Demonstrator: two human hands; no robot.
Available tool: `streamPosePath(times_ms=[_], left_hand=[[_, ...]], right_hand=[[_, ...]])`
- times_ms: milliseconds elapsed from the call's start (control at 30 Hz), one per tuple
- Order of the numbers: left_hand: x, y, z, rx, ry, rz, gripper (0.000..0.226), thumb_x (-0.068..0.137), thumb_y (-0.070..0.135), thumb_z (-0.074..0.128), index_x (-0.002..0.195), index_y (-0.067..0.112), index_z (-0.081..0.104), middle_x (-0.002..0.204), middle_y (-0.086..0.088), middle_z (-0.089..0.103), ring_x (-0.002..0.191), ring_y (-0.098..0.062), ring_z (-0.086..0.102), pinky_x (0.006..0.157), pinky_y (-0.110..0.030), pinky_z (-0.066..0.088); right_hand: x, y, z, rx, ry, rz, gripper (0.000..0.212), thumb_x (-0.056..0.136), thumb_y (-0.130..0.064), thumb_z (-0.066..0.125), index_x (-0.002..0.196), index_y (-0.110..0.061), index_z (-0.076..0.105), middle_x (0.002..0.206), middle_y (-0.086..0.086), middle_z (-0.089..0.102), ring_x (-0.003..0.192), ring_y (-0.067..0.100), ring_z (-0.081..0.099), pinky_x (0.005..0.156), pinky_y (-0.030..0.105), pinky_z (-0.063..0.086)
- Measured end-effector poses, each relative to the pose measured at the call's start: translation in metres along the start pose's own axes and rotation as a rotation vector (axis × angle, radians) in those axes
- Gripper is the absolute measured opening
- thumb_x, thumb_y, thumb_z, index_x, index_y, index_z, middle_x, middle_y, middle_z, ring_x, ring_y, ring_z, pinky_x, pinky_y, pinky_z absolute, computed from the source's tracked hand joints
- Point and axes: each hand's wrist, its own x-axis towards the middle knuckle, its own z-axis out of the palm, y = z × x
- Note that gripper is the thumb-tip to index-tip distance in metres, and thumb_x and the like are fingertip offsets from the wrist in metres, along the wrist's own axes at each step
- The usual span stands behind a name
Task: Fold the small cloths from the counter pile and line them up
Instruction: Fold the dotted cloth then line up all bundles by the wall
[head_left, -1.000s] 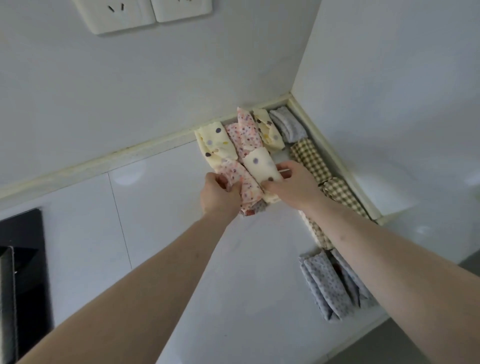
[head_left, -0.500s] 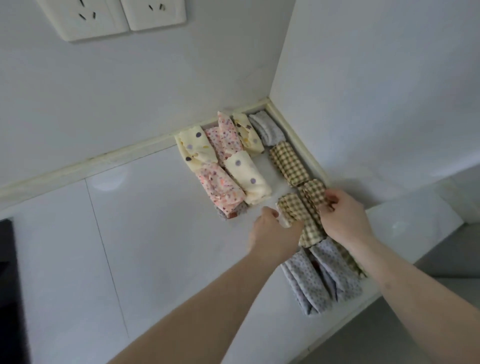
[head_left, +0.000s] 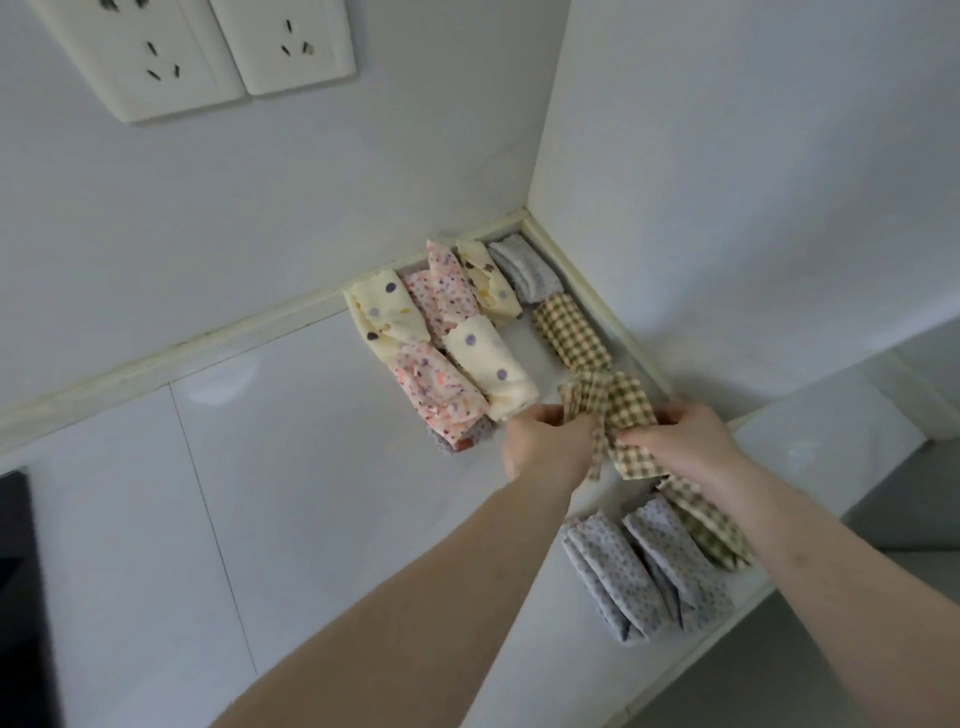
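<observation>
While both hands pinch the checked cloth (head_left: 615, 410), left hand (head_left: 545, 441) and right hand (head_left: 680, 441) lift it off the counter (head_left: 311, 467) near its right edge, likely to refold it

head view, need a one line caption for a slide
Both hands, left hand and right hand, grip a green checked cloth above the counter, beside folded cloths lined up.

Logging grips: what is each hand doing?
Left hand: grips the green checked cloth.
Right hand: grips the same cloth.
</observation>
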Motion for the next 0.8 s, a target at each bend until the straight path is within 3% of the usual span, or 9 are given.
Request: streamPosePath(times_ms=[100,200,267,367,467,567,633,733,800], left_hand=[[-0.014,0.025,-0.041,-0.045,0.073,0.178,0.013,0.08,0.035,0.081,0.085,0.025,0.076,0.078,0.011,0.076,0.076,-0.01,0.073,0.067,-0.028,0.059],[-0.01,0.06,-0.101,-0.088,0.16,0.286,0.021,0.083,0.037,0.082,0.076,0.021,0.072,0.065,0.014,0.069,0.058,0.0,0.064,0.054,-0.02,0.05],[0.003,0.081,-0.136,-0.075,0.204,0.308,0.028,0.085,0.039,0.082,0.075,0.017,0.068,0.062,0.009,0.061,0.049,-0.003,0.055,0.05,-0.019,0.046],[0.035,0.103,-0.171,-0.094,0.255,0.266,0.03,0.088,0.038,0.081,0.074,0.018,0.063,0.07,0.003,0.066,0.061,-0.012,0.059,0.058,-0.026,0.049],[0.07,0.115,-0.183,-0.155,0.272,0.213,0.028,0.089,0.035,0.081,0.082,0.014,0.064,0.09,-0.004,0.074,0.078,-0.019,0.069,0.057,-0.028,0.052],[0.099,0.115,-0.184,-0.132,0.281,0.182,0.027,0.088,0.032,0.082,0.083,0.016,0.06,0.091,-0.006,0.072,0.073,-0.02,0.068,0.055,-0.031,0.056],[0.113,0.108,-0.182,-0.046,0.285,0.159,0.028,0.086,0.034,0.084,0.086,0.014,0.064,0.091,-0.01,0.075,0.064,-0.019,0.068,0.062,-0.035,0.063],[0.124,0.1,-0.187,0.048,0.337,0.16,0.039,0.082,0.041,0.086,0.101,0.012,0.068,0.089,-0.008,0.075,0.059,-0.018,0.069,0.074,-0.042,0.066],[0.122,0.099,-0.19,0.07,0.387,0.191,0.049,0.08,0.048,0.084,0.109,0.014,0.065,0.087,-0.004,0.072,0.063,-0.016,0.068,0.079,-0.042,0.065]], right_hand=[[-0.003,-0.025,-0.01,0.205,-0.016,-0.049,0.025,0.078,-0.023,0.085,0.101,-0.019,0.075,0.091,-0.003,0.078,0.086,0.015,0.073,0.073,0.029,0.055],[0.006,-0.067,-0.009,0.311,-0.077,-0.142,0.033,0.076,-0.021,0.088,0.106,-0.018,0.075,0.096,-0.002,0.08,0.09,0.015,0.076,0.084,0.033,0.059],[0.012,-0.101,0.001,0.328,-0.152,-0.207,0.041,0.073,-0.025,0.09,0.111,-0.02,0.074,0.101,-0.003,0.08,0.092,0.013,0.076,0.087,0.034,0.059],[0.021,-0.155,0.03,0.295,-0.19,-0.304,0.047,0.076,-0.03,0.089,0.118,-0.027,0.07,0.1,-0.007,0.077,0.082,0.0,0.073,0.076,0.02,0.058],[0.04,-0.193,0.066,0.3,-0.181,-0.347,0.06,0.08,-0.029,0.086,0.135,-0.017,0.064,0.117,0.001,0.074,0.099,0.013,0.073,0.09,0.033,0.06],[0.056,-0.212,0.097,0.244,-0.195,-0.35,0.051,0.085,-0.029,0.082,0.131,-0.012,0.067,0.121,0.003,0.073,0.103,0.018,0.071,0.096,0.039,0.058],[0.066,-0.211,0.113,0.064,-0.159,-0.385,0.041,0.088,-0.033,0.077,0.122,-0.011,0.07,0.111,0.0,0.071,0.101,0.019,0.069,0.092,0.036,0.058],[0.07,-0.206,0.125,-0.277,-0.016,-0.483,0.036,0.091,-0.043,0.069,0.112,-0.014,0.069,0.103,0.002,0.072,0.086,0.02,0.072,0.058,0.024,0.048],[0.068,-0.204,0.123,-0.281,0.054,-0.498,0.047,0.092,-0.046,0.069,0.128,-0.015,0.064,0.117,0.003,0.071,0.098,0.023,0.072,0.065,0.025,0.049]])
